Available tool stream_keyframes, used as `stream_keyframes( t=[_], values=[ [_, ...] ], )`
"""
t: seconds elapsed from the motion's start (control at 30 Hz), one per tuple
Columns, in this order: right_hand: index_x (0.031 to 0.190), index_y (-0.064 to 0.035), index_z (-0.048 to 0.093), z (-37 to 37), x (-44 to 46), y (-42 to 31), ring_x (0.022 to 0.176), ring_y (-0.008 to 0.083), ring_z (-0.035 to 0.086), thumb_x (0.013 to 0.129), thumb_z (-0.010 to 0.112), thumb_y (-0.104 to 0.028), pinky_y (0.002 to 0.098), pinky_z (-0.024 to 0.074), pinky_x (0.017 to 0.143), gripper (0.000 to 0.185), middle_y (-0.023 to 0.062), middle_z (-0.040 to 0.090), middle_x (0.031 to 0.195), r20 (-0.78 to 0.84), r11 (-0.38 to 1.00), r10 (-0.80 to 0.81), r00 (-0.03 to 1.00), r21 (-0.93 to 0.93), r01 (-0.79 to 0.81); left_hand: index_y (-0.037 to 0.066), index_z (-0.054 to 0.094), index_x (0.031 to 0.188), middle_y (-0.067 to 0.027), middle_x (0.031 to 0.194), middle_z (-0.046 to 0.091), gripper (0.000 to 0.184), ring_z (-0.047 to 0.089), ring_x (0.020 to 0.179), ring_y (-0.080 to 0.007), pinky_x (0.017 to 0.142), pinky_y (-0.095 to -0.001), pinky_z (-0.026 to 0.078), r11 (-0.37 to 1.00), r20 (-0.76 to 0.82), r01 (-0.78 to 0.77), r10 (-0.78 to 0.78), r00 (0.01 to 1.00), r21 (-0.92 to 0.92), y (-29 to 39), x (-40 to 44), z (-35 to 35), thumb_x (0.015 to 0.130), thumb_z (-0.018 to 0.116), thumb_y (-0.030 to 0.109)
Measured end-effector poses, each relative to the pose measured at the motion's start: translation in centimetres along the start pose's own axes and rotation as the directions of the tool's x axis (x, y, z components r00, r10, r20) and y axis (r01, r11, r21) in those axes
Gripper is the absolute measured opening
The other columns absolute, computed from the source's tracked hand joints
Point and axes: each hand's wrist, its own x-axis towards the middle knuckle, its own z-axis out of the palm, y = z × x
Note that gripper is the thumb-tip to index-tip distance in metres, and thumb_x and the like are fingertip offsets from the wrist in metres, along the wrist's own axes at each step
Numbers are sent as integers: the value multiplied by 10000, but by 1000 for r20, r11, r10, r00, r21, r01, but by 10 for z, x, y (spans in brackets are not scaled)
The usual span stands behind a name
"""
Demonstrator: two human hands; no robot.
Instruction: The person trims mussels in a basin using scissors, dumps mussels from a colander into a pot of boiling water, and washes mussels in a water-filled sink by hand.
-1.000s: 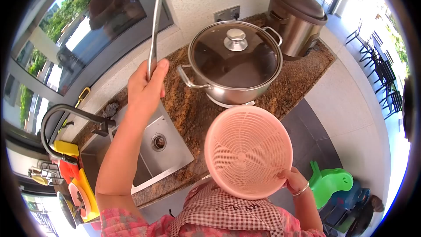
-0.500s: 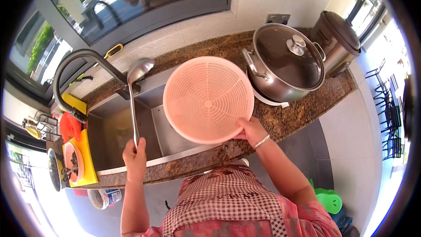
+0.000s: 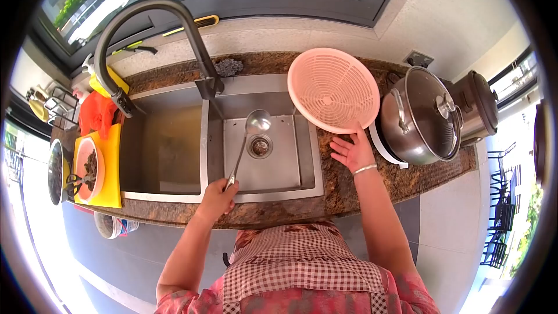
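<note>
My left hand (image 3: pixel 217 200) is closed around the handle of a metal ladle (image 3: pixel 257 122), whose bowl is over the right sink basin (image 3: pixel 279 180), near the drain. The pink basket (image 3: pixel 334 90) rests on the counter right of the sink, tilted toward the back. Just below its front rim is my right hand (image 3: pixel 356 151), fingers spread and palm up, its fingertips close to the rim. Whether they touch it I cannot tell. Right of the basket stands a lidded steel pot (image 3: pixel 415 119).
A dark faucet (image 3: pixel 200 52) arches over the left basin (image 3: pixel 168 145), which holds cloudy water. Far left are a yellow board (image 3: pixel 113 166), a pink bowl (image 3: pixel 97 160) with dark pieces and scissors, and an orange bag (image 3: pixel 99 113). A brown cooker (image 3: pixel 476 104) stands behind the pot.
The basket has gone from over the sink to the counter on the right, and my right hand has opened beside it. My left hand has brought the ladle down over the right basin.
</note>
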Motion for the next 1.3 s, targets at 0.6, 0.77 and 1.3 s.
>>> stream_keyframes(
  t=[0.6,0.77,1.3],
  values=[
    [969,-44,693,-84,-126,119,451,59,462,977,677,-238,211,351,424,195,26,667,739,-70,936,-150,986,-332,119,-2,564,1002,-41,700,559,195,517,494,-133,421,-293,398,894,-21,36,-51,998,-446,-11,30,50,979,611,186],
    [1015,-42,698,-101,-131,130,555,63,559,964,686,-190,219,429,473,157,30,686,781,-77,914,-178,981,-382,136,-30,534,1235,-31,728,570,304,494,499,-94,440,-261,402,958,-148,-152,118,982,-245,-34,-17,39,991,604,137],
    [1011,-55,725,-148,-112,151,720,162,697,900,711,-227,315,551,675,205,93,734,812,-9,640,-469,883,-693,332,28,482,1256,-22,688,485,294,446,510,-118,450,-291,378,823,343,-50,290,893,-566,175,-56,159,1063,464,249]
  ],
)
